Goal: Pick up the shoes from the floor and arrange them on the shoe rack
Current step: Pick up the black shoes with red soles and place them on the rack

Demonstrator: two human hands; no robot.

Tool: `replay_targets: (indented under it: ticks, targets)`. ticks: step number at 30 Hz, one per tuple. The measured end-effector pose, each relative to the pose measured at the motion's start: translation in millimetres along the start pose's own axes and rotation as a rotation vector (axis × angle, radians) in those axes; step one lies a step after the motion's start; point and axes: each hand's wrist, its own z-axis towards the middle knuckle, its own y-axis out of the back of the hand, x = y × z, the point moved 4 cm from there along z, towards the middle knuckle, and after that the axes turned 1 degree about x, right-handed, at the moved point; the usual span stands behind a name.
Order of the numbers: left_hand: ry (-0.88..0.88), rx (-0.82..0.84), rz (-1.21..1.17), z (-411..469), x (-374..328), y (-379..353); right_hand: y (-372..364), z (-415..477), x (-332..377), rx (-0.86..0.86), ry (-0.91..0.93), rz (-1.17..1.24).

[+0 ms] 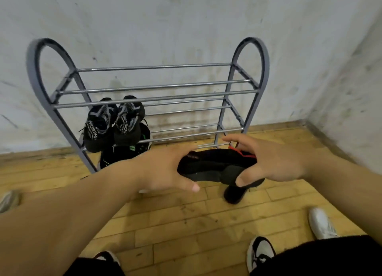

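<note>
Left hand (165,170): fingers spread, thumb low and forward; palm sits against the left end of a black shoe. Whether it truly grips or only steadies the shoe, cannot tell.
Right hand (268,162): fingers curled over the right end of the same shoe, thumb pressed on its near edge; this hand has hold of it.
Black shoe (215,166): held between both hands, lying sideways, off the floor, just in front of the rack's lowest bars. Red trim shows at its far right edge, under the right hand's fingers.
Second black shoe (235,193): on the floor directly below the held one, mostly hidden by it; only a dark end shows.
Shoe rack (157,99): grey frame with arched ends and horizontal metal bars, standing against the wall. Top tier bare.
Patterned pair (113,122): black and grey shoes with white lettering, side by side on a middle tier at the left end, toes toward the wall.
Green-trimmed shoes (126,151): black, on the lowest tier at the left, beneath the patterned pair, partly covered by the left wrist.
White shoe (321,224): on the floor, lower right, well apart from the rack.
Floor (186,224): yellowish wood boards, scuffed.
Wall (165,17): white, stained.
</note>
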Motion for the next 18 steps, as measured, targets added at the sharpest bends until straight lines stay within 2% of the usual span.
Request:
replay_targets:
  ticks: [4, 8, 13, 15, 18]
  targets:
    - [-0.024, -0.030, 0.009, -14, -4, 13, 0, -6, 22, -0.060, 0.064, -0.080]
    - [0.035, -0.196, 0.195, -48, -8, 51, 4, -11, 51, -0.162, 0.163, -0.211]
    - [0.150, -0.381, 0.353, -123, -5, 102, -17, -3, 114, -0.232, 0.424, -0.139]
    - [0.212, -0.446, 0.306, -162, 6, 113, -27, 5, 143, -0.262, 0.497, -0.098]
    - [0.328, -0.548, 0.086, -226, 34, 112, -48, 20, 194, -0.251, 0.572, -0.054]
